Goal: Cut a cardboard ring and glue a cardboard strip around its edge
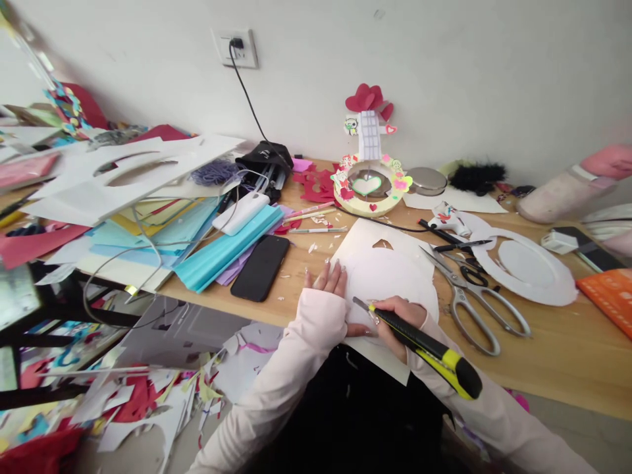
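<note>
A black and yellow utility knife (419, 342) is gripped in my right hand (397, 319), its blade out over a white paper sheet (390, 273). The blade tip is near the sheet's left part; I cannot tell whether it touches. My left hand (330, 283) lies flat at the sheet's left edge, fingers stretched and thumb along the lower side. Under the white sheet is a cream paper (353, 240) with a small cut-out hole at its top. To the right of the papers, large silver scissors (461, 286) lie slightly open.
A black phone (261, 268), a blue folded paper (230, 247) and a white power bank (241, 214) lie left. Behind stands a decorated paper ring (371, 209). A hot glue gun (450, 220) and a white oval ring (553, 289) are at right. Paper scraps litter the floor.
</note>
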The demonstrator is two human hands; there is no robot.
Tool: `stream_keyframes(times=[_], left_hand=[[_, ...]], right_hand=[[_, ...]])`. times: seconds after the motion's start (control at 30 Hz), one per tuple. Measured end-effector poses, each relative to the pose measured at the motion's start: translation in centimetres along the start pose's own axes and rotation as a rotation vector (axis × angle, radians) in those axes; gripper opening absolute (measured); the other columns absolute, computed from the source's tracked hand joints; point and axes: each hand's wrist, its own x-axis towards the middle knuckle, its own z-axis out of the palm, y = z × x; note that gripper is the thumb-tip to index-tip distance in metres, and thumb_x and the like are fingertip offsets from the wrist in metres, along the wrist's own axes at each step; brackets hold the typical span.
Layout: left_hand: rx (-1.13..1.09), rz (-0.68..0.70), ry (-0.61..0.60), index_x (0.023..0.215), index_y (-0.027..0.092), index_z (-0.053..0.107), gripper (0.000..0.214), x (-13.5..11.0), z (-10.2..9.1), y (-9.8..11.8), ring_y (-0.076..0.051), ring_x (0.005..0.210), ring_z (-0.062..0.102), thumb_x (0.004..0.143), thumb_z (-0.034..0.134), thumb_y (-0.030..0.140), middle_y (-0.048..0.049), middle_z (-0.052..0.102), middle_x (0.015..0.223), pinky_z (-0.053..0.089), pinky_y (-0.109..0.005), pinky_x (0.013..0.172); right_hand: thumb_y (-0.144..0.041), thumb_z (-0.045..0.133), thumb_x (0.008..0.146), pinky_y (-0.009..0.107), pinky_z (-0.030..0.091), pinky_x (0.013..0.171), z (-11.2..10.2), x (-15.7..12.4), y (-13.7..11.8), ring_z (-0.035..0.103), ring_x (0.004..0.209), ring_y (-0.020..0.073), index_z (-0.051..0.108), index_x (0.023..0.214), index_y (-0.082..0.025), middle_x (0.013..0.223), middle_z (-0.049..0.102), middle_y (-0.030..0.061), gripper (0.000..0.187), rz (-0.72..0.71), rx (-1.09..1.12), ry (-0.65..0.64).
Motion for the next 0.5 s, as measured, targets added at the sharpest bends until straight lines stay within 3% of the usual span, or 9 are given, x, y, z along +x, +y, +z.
stream_keyframes(times=[0.1, 0.33, 0.5], left_hand=[[0.020, -0.010, 0.014, 0.170, 0.012, 0.043, 0.135, 0.2, -0.2, 0.0, -0.049, 0.164, 0.035, 0.071, 0.061, 0.102, -0.0277, 0.042, 0.174, 0.021, -0.066, 0.133], [0.018, 0.029, -0.047, 0.172, 0.010, 0.039, 0.138, 0.1, -1.9, -0.2, -0.049, 0.163, 0.036, 0.071, 0.062, 0.102, -0.0276, 0.042, 0.174, 0.024, -0.067, 0.132], [0.015, 0.021, -0.049, 0.172, 0.010, 0.038, 0.140, 0.1, -1.7, -0.3, -0.049, 0.164, 0.034, 0.070, 0.064, 0.102, -0.0279, 0.040, 0.175, 0.024, -0.068, 0.132]], right_hand=[[-0.019, 0.070, 0.090, 0.032, 0.067, 0.066, -0.2, -0.2, 0.1, 0.081, 0.071, 0.0231, 0.069, 0.116, -0.031, 0.090, 0.083, 0.0043, 0.029, -0.019, 0.002, -0.068], [-0.018, 0.066, 0.090, 0.030, 0.064, 0.064, 0.1, -0.4, -1.2, 0.078, 0.066, 0.0203, 0.067, 0.106, -0.030, 0.084, 0.081, 0.0002, 0.021, 0.019, 0.015, 0.046], [-0.022, 0.063, 0.091, 0.034, 0.062, 0.066, -0.1, -0.6, -1.5, 0.078, 0.066, 0.0234, 0.069, 0.102, -0.029, 0.081, 0.081, 0.0015, 0.015, 0.052, -0.058, 0.057]])
